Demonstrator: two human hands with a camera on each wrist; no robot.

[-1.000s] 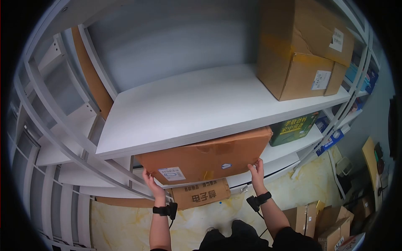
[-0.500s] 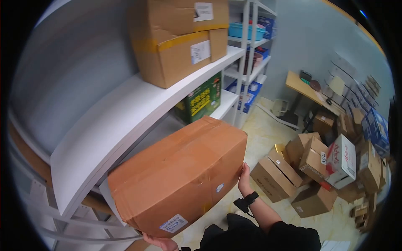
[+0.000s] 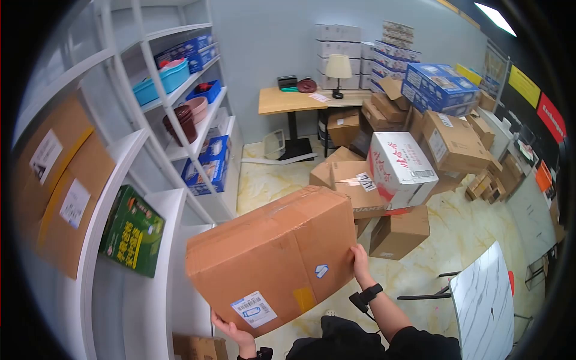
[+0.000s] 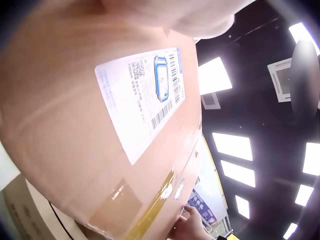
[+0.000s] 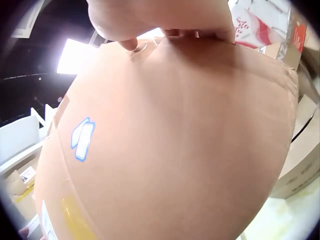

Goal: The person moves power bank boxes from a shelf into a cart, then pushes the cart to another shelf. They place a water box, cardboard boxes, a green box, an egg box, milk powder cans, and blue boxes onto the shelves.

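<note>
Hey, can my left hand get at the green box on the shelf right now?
Probably not: your left hand is busy holding the lower corner of the large carton. The green box on the shelf looks unblocked in front, so a free hand might manage.

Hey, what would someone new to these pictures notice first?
Most likely the large brown carton, held by the left grip and right grip near the centre of the head view. Next, probably the white box with red markings, beyond it among piled cartons, and the green box on a white shelf at the left.
</note>
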